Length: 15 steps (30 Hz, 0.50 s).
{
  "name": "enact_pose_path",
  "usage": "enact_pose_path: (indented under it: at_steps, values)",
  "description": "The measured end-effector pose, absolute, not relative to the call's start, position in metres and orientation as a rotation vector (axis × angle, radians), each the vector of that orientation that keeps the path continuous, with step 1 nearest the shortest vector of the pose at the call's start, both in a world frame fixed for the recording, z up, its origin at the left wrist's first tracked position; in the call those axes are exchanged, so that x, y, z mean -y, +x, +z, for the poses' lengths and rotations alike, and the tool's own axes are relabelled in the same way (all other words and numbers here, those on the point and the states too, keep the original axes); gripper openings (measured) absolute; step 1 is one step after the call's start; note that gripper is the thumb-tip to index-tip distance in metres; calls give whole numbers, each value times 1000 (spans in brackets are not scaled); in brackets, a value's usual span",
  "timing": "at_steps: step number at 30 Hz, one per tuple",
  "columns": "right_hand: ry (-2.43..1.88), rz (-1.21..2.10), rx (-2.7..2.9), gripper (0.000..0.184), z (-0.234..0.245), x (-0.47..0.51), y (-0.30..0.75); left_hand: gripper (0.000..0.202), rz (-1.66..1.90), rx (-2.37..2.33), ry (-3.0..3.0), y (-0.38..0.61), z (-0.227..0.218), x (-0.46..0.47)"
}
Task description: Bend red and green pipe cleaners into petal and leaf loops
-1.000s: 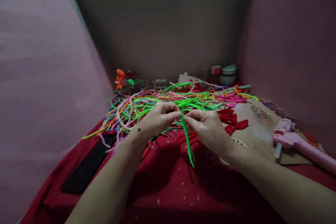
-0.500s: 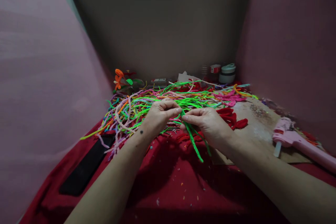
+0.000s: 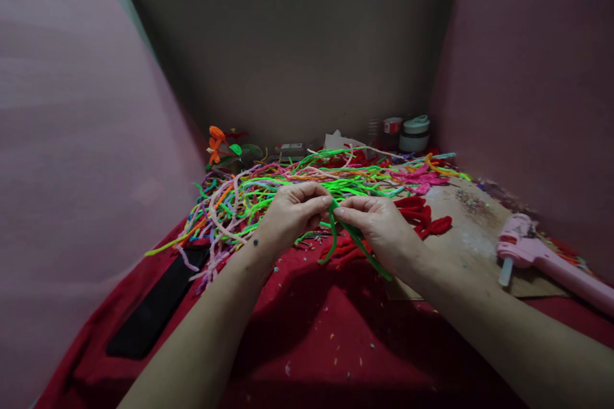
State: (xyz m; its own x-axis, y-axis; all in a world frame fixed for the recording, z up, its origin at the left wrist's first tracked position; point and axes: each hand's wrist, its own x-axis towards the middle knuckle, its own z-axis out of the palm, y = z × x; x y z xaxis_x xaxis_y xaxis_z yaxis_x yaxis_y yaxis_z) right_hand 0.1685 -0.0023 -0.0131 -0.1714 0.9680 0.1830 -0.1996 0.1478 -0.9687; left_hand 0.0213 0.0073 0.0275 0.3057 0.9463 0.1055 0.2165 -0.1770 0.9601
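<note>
Green pipe cleaners point(image 3: 359, 241) are pinched between both hands, above the red cloth. My left hand point(image 3: 298, 206) grips them at the top with thumb and forefinger. Right beside it my right hand point(image 3: 378, 220) pinches the same spot, fingertips nearly touching the left ones. Two ends hang down, one to the lower left and one to the lower right under my right hand. How they are joined at the fingertips is hidden. Behind the hands spreads a heap of colourful pipe cleaners point(image 3: 254, 195). Red looped pipe cleaner pieces point(image 3: 436, 226) lie beside my right hand.
A pink glue gun point(image 3: 532, 246) rests on a brown board point(image 3: 465, 236) at the right. At the left lies a black flat object point(image 3: 153, 307). An orange flower point(image 3: 217, 140) and a lidded container point(image 3: 415, 134) stand at the back. The red cloth point(image 3: 307, 345) carries small scraps.
The green pipe cleaners have turned in my fingers: their hanging ends now spread apart, one swinging left, the other right. Both hands stay nearly in place.
</note>
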Motion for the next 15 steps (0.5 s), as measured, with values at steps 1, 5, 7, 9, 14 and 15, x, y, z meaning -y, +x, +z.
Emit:
enact_pose_path:
  at_steps: [1,5,7,9,14,15]
  values:
    - [-835,1319,1282,16,-14,2,168,15,980,-1079,1608,22,28,-7]
    - [-807,1495,1258,22,-13,4,169,13,1067,-1114,1678,25,28,-6]
    - [-857,1516,1263,24,-11,5,170,13,1107,-1151,1791,26,26,-6]
    - [-900,1517,1267,24,-9,5,171,14,1175,-1205,1927,28,23,-5]
    - [-878,1615,1217,22,-7,4,173,14,1327,-1225,2076,28,16,-6]
    - [-875,1620,1218,21,-7,4,173,13,1285,-1176,1989,27,16,-7]
